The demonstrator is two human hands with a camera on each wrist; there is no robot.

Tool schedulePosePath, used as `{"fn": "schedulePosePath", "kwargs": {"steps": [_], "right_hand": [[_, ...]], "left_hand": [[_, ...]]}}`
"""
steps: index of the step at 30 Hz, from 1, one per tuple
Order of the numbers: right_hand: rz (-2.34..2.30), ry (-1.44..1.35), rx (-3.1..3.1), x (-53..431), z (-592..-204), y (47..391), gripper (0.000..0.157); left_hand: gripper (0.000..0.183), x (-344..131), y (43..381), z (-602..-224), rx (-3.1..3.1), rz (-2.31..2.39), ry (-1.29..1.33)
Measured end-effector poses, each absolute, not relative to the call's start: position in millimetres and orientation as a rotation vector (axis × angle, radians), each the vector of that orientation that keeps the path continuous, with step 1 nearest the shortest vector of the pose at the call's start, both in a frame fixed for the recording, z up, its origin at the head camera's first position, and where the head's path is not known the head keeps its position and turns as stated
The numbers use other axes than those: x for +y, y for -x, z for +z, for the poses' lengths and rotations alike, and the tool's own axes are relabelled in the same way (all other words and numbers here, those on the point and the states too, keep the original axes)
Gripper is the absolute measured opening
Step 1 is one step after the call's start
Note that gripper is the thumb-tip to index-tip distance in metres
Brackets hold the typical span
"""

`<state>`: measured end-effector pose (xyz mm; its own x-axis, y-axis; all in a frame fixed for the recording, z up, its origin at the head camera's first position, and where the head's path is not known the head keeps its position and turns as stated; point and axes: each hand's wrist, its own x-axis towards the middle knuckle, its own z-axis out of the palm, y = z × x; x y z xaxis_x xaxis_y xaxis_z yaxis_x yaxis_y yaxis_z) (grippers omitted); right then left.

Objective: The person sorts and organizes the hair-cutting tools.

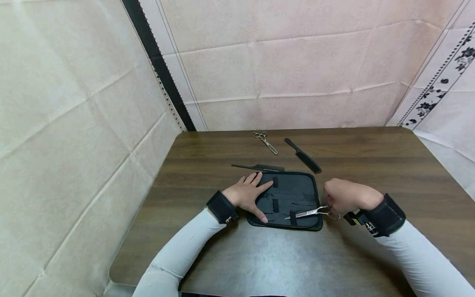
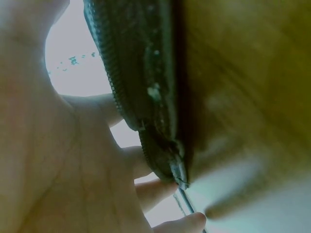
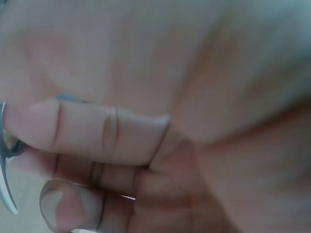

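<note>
A black zip case (image 1: 297,192) lies opened flat on the table, with elastic loops on its inner face. Spread fingers of my left hand (image 1: 245,194) press on the case's left side; the left wrist view shows the palm beside its zipped edge (image 2: 116,92). At the right side, my right hand (image 1: 345,194) pinches the finger rings of silver scissors (image 1: 309,213). Their blades pass through the lower right loop (image 1: 293,218), tips pointing left. Curled right fingers (image 3: 97,131) show in the right wrist view, with part of a metal ring (image 3: 6,174) at the left edge.
Beyond the case lie a thin-tailed black comb (image 1: 263,167), a black handled comb (image 1: 304,156) and a second pair of silver scissors (image 1: 265,142). The wooden table (image 1: 208,152) meets cloth-covered walls at its back and left side.
</note>
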<state>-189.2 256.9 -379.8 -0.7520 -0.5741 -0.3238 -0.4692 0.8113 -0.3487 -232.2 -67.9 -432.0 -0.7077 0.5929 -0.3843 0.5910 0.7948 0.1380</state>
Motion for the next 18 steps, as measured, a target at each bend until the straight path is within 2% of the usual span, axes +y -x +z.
{"fn": "schedulePosePath", "kwargs": {"steps": [6, 18], "right_hand": [[-0.325, 0.770, 2.568, 254.3, -380.5, 188.3, 0.043], [-0.336, 0.735, 2.535, 248.5, -384.8, 187.7, 0.038]], "left_hand": [[0.127, -68.2, 232.8, -431.8, 2.577, -0.016, -0.900], [0.128, -69.0, 233.9, -434.8, 2.573, -0.006, -0.898]]}}
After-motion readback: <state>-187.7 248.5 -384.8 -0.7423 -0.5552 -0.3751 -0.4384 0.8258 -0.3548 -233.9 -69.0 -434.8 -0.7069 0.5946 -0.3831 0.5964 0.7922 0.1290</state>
